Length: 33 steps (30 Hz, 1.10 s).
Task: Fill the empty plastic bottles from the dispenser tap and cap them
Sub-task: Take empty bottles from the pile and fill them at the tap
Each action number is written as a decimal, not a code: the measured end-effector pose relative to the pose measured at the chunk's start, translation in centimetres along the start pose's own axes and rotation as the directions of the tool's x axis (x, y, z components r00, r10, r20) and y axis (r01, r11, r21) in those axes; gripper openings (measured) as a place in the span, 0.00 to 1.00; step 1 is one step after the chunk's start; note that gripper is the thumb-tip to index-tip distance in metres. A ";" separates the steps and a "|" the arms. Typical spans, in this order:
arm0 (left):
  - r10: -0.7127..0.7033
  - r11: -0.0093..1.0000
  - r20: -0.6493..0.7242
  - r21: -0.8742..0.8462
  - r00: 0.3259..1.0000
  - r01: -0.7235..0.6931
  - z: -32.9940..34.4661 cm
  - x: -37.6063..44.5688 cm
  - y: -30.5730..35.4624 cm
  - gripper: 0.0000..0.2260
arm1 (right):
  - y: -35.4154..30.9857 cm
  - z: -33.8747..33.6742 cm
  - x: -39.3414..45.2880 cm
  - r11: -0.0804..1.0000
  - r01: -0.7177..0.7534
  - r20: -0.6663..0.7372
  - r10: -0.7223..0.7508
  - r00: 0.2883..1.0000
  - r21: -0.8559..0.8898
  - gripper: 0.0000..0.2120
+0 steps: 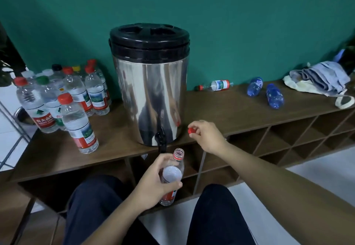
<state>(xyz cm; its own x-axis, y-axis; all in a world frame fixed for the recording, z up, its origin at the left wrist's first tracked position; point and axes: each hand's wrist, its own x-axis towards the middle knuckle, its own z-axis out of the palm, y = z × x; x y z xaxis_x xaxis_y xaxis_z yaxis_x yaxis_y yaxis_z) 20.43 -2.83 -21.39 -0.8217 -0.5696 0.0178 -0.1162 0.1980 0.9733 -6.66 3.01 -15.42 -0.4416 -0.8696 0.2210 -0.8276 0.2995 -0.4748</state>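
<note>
From the head camera, the steel dispenser (pixel 149 87) stood on the wooden shelf top (pixel 240 108), and everything else can be placed from it. Its black tap (pixel 161 139) hung over the shelf's front edge. Just below and slightly right of the tap, the left hand (pixel 153 183) held an uncapped bottle (pixel 172 175), fingers and thumb curled round its body, the open neck tilted up toward the spout but not yet under it. Whether it held any water could not be told.

Right of the dispenser's base, the right hand (pixel 205 135) hovered above the shelf edge, pinching a red cap (pixel 191 130) between thumb and fingertips, the other fingers loosely curled, wrist bent and forearm reaching in from the lower right.

The step in hand looked like the start of filling: cap off, bottle being presented to the tap. The next move would likely call for setting the neck squarely beneath the spout and parking the cap or freeing a finger to work the tap lever.

Left of the dispenser stood a cluster of capped bottles (pixel 63 98), apparently filled. Right of it, well apart, one clear bottle (pixel 215 85) and two blue bottles (pixel 265 91) lay on their sides, with folded cloth (pixel 318 80) beyond.
</note>
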 end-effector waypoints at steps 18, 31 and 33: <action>-0.111 0.993 -0.082 0.030 0.990 0.113 -1.7 1.1 -5.3 0.33 | -2.7 1.1 -0.6 0.995 -0.001 -0.257 0.027 0.966 0.102 0.08; -0.107 0.994 -0.188 0.015 0.976 0.112 -1.8 1.9 -5.2 0.36 | -12.8 -1.2 -3.8 0.953 0.111 -0.086 -0.090 0.992 0.283 0.22; -0.104 0.992 -0.205 0.043 0.973 0.115 -1.8 1.9 -5.1 0.35 | -12.8 -0.7 -3.7 0.952 0.117 -0.061 -0.104 0.993 0.282 0.23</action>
<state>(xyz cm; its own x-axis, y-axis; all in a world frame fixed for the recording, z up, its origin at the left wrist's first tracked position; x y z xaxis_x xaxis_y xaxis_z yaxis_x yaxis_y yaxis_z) 20.46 -6.37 -25.91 -0.6733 -0.7384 -0.0372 -0.2343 0.1654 0.9580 5.32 2.70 -9.62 -0.3732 -0.8705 0.3210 -0.7419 0.0722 -0.6666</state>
